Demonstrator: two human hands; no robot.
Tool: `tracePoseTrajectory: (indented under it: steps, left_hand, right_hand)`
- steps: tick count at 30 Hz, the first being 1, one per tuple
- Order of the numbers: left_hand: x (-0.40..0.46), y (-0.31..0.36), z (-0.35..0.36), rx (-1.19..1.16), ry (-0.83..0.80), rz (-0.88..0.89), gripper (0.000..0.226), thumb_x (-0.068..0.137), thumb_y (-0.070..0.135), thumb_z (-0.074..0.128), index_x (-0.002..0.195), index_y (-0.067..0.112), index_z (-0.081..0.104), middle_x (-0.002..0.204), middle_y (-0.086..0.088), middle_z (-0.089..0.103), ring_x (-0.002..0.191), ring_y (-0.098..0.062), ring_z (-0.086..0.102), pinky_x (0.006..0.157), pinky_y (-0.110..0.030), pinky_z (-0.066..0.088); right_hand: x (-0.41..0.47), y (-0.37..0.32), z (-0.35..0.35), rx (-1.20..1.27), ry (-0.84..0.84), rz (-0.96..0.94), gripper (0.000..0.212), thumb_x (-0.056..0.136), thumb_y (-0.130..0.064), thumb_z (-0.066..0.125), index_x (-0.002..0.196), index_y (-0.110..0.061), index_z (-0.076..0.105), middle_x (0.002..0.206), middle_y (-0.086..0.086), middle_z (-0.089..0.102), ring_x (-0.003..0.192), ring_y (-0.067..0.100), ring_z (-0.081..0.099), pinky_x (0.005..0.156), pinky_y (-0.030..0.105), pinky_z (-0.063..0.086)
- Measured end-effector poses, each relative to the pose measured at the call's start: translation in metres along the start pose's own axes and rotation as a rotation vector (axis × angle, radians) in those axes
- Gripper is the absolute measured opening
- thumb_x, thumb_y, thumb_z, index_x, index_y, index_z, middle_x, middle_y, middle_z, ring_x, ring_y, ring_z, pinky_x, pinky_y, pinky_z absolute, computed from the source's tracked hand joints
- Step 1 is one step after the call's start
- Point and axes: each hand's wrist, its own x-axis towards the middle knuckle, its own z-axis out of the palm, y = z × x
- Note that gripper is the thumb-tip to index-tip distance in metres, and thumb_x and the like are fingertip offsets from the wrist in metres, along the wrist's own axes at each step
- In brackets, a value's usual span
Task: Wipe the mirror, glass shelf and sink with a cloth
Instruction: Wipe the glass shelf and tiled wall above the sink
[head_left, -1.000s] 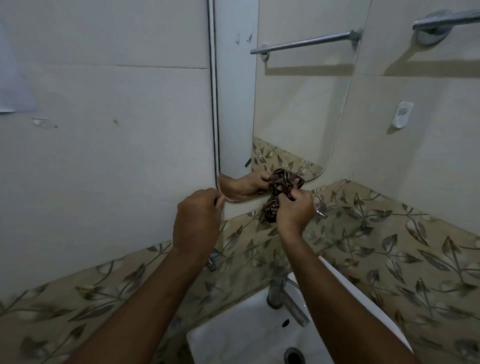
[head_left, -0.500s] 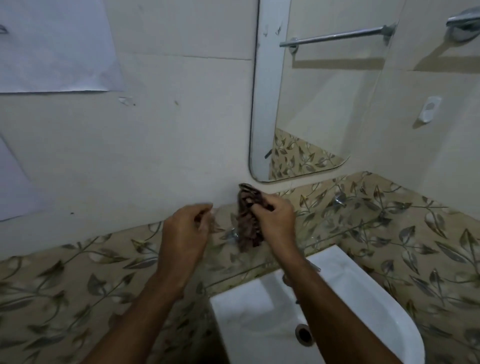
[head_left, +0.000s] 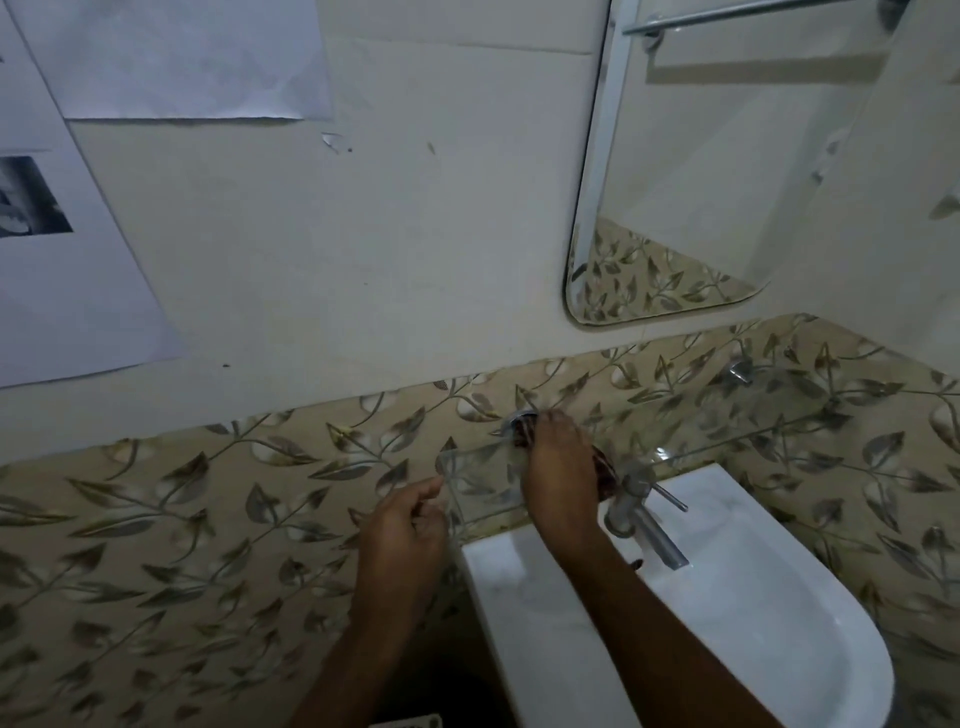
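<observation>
Head view: right hand presses cloth beneath it onto glass shelf; left hand loosely curled.

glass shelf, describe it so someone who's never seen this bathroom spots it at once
Start at the white sink and look just above its tap. The glass shelf juts from the leaf-patterned tile band below the mirror. It is see-through, so only its pale edges show.

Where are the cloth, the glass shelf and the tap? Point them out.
cloth (head_left: 605, 467): head view, dark patterned edge showing beside the right hand.
glass shelf (head_left: 475, 480): head view, clear left part of the pane.
tap (head_left: 660, 540): head view, middle of the metal spout.
</observation>
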Motion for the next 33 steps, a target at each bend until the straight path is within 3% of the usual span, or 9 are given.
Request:
tracePoseTrajectory:
  steps: [5,9,10,14,17,21,24,29,33]
  left_hand:
    - [0.000,-0.006,0.010,-0.022,0.093,-0.061,0.034,0.096,0.015,0.053,0.129,0.018,0.062,0.126,-0.002,0.066,0.113,-0.017,0.061,0.096,-0.029,0.046]
    - [0.001,-0.007,0.004,-0.115,0.220,-0.101,0.034,0.098,0.009,0.049,0.128,0.012,0.063,0.128,-0.005,0.065,0.117,-0.021,0.058,0.097,-0.028,0.041]
    - [0.001,-0.007,0.003,-0.135,0.227,-0.110,0.033,0.098,0.009,0.049,0.128,0.011,0.063,0.128,-0.004,0.064,0.117,-0.020,0.057,0.098,-0.029,0.041]
    - [0.002,-0.007,0.010,-0.110,0.185,-0.030,0.029,0.097,0.012,0.054,0.123,0.016,0.066,0.124,-0.002,0.066,0.114,-0.018,0.059,0.094,-0.029,0.044]
    - [0.000,0.001,0.019,0.007,0.137,0.092,0.033,0.094,0.009,0.054,0.123,0.018,0.065,0.126,0.003,0.059,0.114,-0.011,0.053,0.097,-0.028,0.041]
    - [0.002,0.008,0.029,0.131,0.055,0.226,0.035,0.092,0.010,0.049,0.123,0.017,0.064,0.127,0.002,0.056,0.118,-0.007,0.043,0.100,-0.025,0.034]
    - [0.004,0.008,0.032,0.175,0.020,0.283,0.033,0.094,0.009,0.047,0.121,0.015,0.065,0.127,0.001,0.058,0.114,0.001,0.036,0.099,-0.022,0.030]
    - [0.010,0.007,0.035,0.173,0.007,0.239,0.034,0.092,0.007,0.053,0.122,0.018,0.064,0.126,0.004,0.057,0.116,-0.002,0.038,0.103,-0.024,0.031]
    - [0.014,0.008,0.034,0.122,0.046,0.170,0.036,0.090,0.006,0.053,0.124,0.016,0.062,0.126,0.000,0.058,0.117,-0.014,0.051,0.104,-0.035,0.044]
  right_hand:
    - [-0.019,-0.060,0.007,-0.069,-0.204,-0.064,0.064,0.098,-0.018,0.037,0.152,0.005,0.013,0.159,0.028,0.015,0.149,0.039,0.012,0.122,0.049,0.009]
    - [-0.031,-0.089,0.007,0.002,-0.293,-0.153,0.086,0.085,-0.044,-0.006,0.152,0.006,0.015,0.160,0.026,0.015,0.150,0.037,0.007,0.123,0.048,0.004]
    - [-0.030,-0.088,0.005,0.013,-0.311,-0.196,0.086,0.085,-0.044,-0.007,0.152,0.004,0.017,0.160,0.024,0.015,0.151,0.034,0.007,0.123,0.046,0.003]
    - [-0.025,-0.056,0.002,0.056,-0.244,-0.422,0.051,0.104,-0.033,0.029,0.149,-0.011,0.039,0.157,0.010,0.034,0.148,0.025,0.023,0.120,0.040,0.015]
    - [-0.031,-0.027,0.002,0.051,-0.189,-0.480,0.057,0.100,-0.045,0.020,0.147,-0.023,0.044,0.154,0.000,0.041,0.145,0.020,0.031,0.118,0.040,0.020]
    - [-0.033,0.019,-0.002,0.055,-0.097,-0.379,0.054,0.102,-0.047,0.020,0.145,-0.027,0.045,0.151,-0.004,0.045,0.143,0.016,0.036,0.117,0.043,0.028]
    - [-0.017,0.065,-0.009,0.017,-0.110,-0.233,0.057,0.101,-0.049,0.015,0.149,-0.028,0.037,0.155,-0.006,0.038,0.147,0.014,0.028,0.119,0.041,0.021]
    - [0.026,0.140,-0.017,-0.058,-0.044,0.000,0.060,0.099,-0.046,0.017,0.148,-0.023,0.041,0.155,-0.001,0.040,0.145,0.019,0.031,0.117,0.045,0.026]
    - [0.037,0.130,-0.015,-0.107,-0.013,0.145,0.059,0.100,-0.039,0.017,0.149,-0.015,0.039,0.156,0.006,0.038,0.146,0.026,0.028,0.117,0.048,0.022]
